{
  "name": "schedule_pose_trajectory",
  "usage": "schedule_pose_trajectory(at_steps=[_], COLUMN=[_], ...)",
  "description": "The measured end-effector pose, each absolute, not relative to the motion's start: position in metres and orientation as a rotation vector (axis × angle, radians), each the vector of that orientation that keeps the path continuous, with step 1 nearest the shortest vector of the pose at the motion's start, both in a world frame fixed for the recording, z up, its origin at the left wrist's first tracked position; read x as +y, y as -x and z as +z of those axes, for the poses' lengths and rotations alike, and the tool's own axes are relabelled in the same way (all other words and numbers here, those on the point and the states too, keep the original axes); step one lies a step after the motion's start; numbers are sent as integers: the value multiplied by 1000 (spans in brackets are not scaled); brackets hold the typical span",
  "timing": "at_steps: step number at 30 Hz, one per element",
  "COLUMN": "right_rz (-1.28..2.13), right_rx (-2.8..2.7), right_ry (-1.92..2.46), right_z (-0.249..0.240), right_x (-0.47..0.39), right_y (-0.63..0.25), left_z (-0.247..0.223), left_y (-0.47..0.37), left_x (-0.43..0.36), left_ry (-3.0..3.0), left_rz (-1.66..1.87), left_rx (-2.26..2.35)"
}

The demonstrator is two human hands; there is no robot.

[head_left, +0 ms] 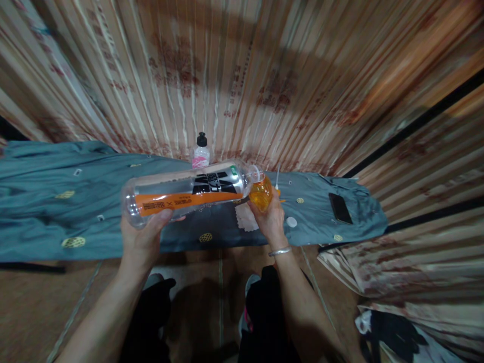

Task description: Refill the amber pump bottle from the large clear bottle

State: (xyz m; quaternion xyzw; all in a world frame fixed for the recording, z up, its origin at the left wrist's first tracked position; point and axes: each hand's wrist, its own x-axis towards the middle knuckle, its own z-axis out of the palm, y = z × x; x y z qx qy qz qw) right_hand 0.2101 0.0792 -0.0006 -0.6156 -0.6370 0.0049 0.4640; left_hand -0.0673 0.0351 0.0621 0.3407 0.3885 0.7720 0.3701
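Observation:
A large clear plastic bottle (189,189) with an orange and silver label lies nearly level in the air. My left hand (141,244) is closed around its base end, thumb on the near side. In my right hand (274,222) is a small see-through orange cup (260,195), held right at the bottle's uncapped mouth. Whether the orange is liquid or the cup's own colour, I cannot tell. A white round cap (291,222) lies just right of my right hand. Partly behind that hand is a white scalloped-edged sheet (246,219) on the cloth.
A bed-like surface with a blue-green cloth (94,201) runs across the view. Behind the large bottle stands a small bottle with a black cap (201,150). A black phone (340,208) lies at the right. Pleated curtains (227,75) hang behind, with black poles (416,121) at right.

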Motion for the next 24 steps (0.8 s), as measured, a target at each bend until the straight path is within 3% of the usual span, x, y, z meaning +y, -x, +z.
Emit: schedule_pose_trajectory(at_steps=[24], right_rz=[23], right_rx=[-1569], right_ry=[1494], right_z=[-1], right_x=[80], right_y=[-211], left_z=[66], left_y=[66], left_x=[36], left_ry=[-800], left_rz=[1972], left_rx=[1026])
